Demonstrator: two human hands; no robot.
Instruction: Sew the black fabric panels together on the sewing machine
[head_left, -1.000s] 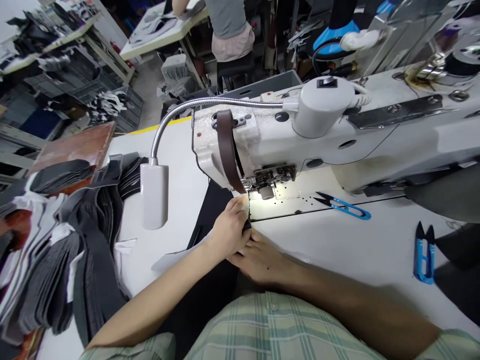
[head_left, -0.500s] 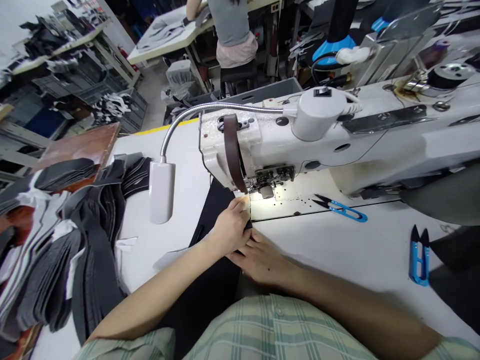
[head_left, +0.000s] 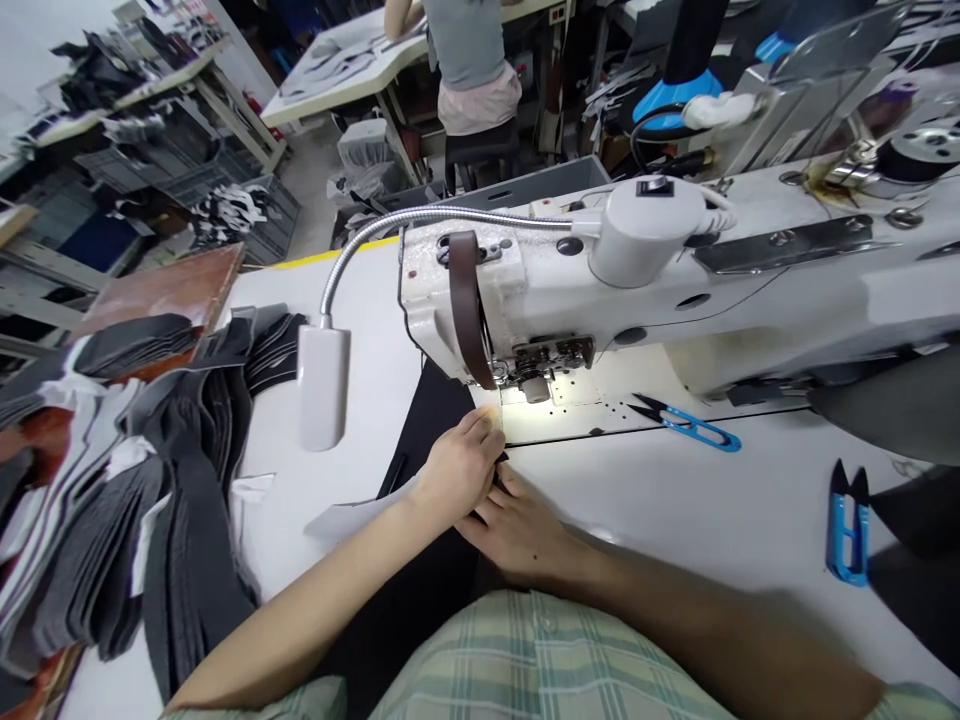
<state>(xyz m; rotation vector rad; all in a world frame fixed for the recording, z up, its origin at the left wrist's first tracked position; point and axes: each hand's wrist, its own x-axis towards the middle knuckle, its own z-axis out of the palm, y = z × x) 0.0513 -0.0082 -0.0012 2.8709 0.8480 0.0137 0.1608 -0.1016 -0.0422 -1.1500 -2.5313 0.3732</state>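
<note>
A white industrial sewing machine [head_left: 675, 290] stands across the table, its needle area [head_left: 534, 385] lit. A black fabric piece [head_left: 427, 430] runs from under the machine head toward me. My left hand [head_left: 459, 465] lies on this fabric just in front of the needle, fingers together pressing its edge. My right hand [head_left: 521, 530] sits right beside and partly under the left, fingers curled onto the same fabric edge. A white piece [head_left: 352, 515] pokes out from under my left forearm.
A gooseneck lamp [head_left: 322, 385] hangs left of the machine. Stacks of grey and black cut pieces [head_left: 150, 480] fill the table's left side. One blue thread snip [head_left: 694, 425] lies by the needle plate, another [head_left: 847, 525] at right. A person [head_left: 469, 60] sits at a far table.
Both hands stay pressed on the fabric before the needle, shifting only slightly toward me. The view has drifted a little.
</note>
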